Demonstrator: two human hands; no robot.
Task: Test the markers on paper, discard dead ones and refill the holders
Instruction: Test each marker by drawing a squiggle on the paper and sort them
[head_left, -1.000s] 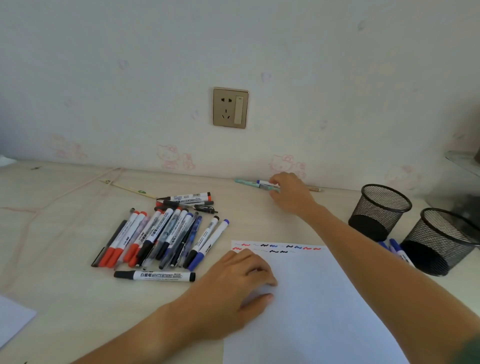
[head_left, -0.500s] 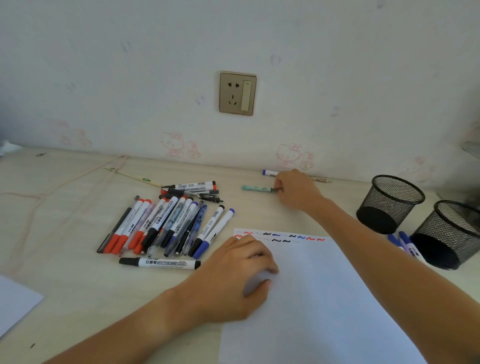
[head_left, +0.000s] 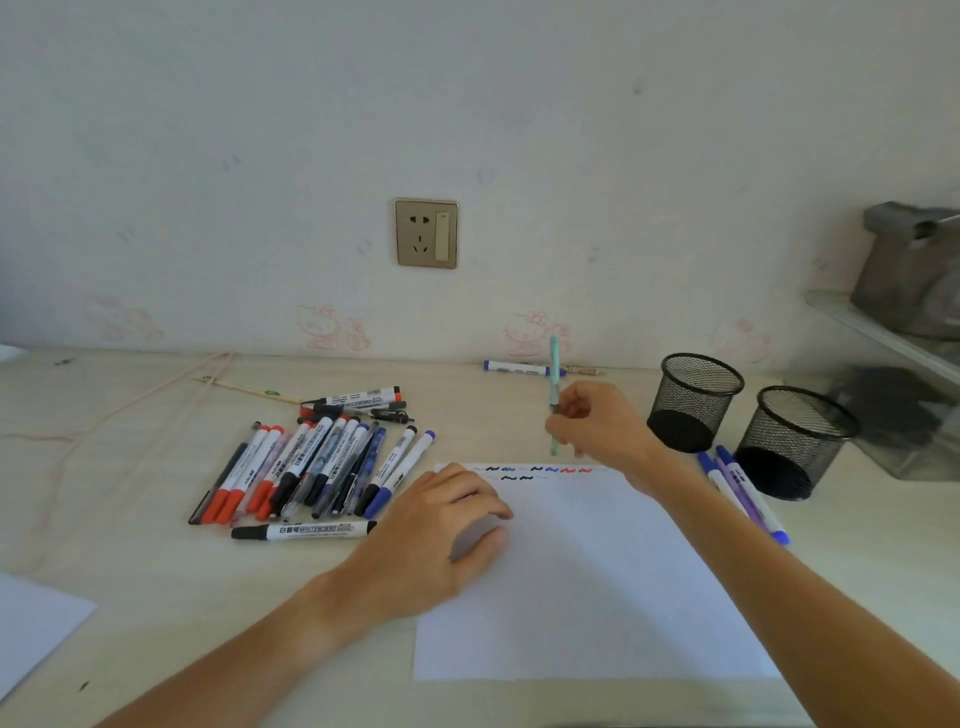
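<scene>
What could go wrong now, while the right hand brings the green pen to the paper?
1. The right hand grips the green pen low, nearly upright; it may slip.
2. The left hand pins only one corner of the paper, so it may shift.
3. The forearm passes close to the mesh cups and may tip them.

Soft even daylight, faint shadow under my left hand (head_left: 441, 540), edges fisheye-bent, my raised pale green pen (head_left: 554, 395) motion-blurred.
</scene>
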